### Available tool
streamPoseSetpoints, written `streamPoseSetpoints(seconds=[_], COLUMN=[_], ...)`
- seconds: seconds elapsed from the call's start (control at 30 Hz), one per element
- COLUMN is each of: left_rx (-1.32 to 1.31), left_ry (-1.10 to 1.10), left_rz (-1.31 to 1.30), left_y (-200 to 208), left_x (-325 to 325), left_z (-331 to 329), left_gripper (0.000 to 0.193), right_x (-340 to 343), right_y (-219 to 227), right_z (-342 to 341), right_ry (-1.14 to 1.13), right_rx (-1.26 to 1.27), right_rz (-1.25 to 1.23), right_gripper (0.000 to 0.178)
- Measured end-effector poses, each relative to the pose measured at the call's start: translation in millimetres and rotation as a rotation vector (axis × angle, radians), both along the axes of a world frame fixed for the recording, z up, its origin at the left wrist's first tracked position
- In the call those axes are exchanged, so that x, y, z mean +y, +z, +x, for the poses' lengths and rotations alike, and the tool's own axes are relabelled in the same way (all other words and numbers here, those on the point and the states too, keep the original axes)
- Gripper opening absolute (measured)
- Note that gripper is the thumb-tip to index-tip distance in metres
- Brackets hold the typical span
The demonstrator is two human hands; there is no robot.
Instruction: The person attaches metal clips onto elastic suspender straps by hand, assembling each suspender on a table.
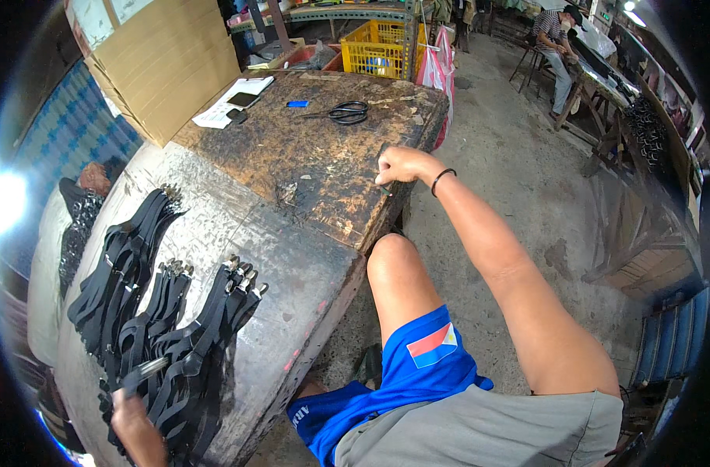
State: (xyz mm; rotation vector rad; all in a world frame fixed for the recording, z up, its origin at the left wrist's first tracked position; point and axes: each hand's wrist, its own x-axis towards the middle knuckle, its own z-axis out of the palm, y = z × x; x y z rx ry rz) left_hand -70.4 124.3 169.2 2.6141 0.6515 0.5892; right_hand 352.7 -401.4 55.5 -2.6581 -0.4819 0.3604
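Flanking concrete floor [495, 179], the worn table [324, 148] bears black straps [207, 319]; right fingers [384, 165] curled together, left fingers [124, 405] unclear.

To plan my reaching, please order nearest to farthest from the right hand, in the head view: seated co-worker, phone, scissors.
1. Scissors: on the table, left of the right hand.
2. Phone: farther left along the table.
3. Seated co-worker: far background, right side.
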Motion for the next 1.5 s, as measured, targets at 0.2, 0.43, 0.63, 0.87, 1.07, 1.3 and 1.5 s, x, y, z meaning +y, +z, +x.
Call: streamPoseSetpoints(seconds=[0.2, 0.43, 0.63, 0.87, 1.07, 1.3, 1.5], left_rx=[0.227, 0.091, -0.269, -0.338, -0.165, -0.091, -0.054], left_ry=[-0.153, -0.313, -0.371, -0.257, -0.356, -0.392, -0.527], left_rz=[0.171, 0.076, 0.085, -0.099, 0.065, 0.197, 0.383], left_y=[-81, -140, -142, -149, -168, -159, -157], left_x=[-112, -168, -145, -128, -138, -137, -123], left_z=[83, 142, 115, 59, 67, 83, 90], left_gripper=[0.024, 0.055, 0.055, 0.016, 0.012, 0.028, 0.025], right_x=[35, 39, -32, -116, -157, -138, -128], right_y=[-5, -10, -9, -96, -253, -299, -304], right_z=[-3, 1, -32, -129, -224, -300, -304], right_ry=[-0.031, 0.157, -0.214, -0.741, -0.960, -1.123, -1.042], right_rx=[0.091, -0.081, -0.224, -0.186, 0.164, 0.333, 0.308], right_rz=[-0.241, -0.205, 0.488, 0.619, 0.772, 0.766, 0.865], right_gripper=[0.048, 0.028, 0.013, 0.017, 0.014, 0.006, 0.009])
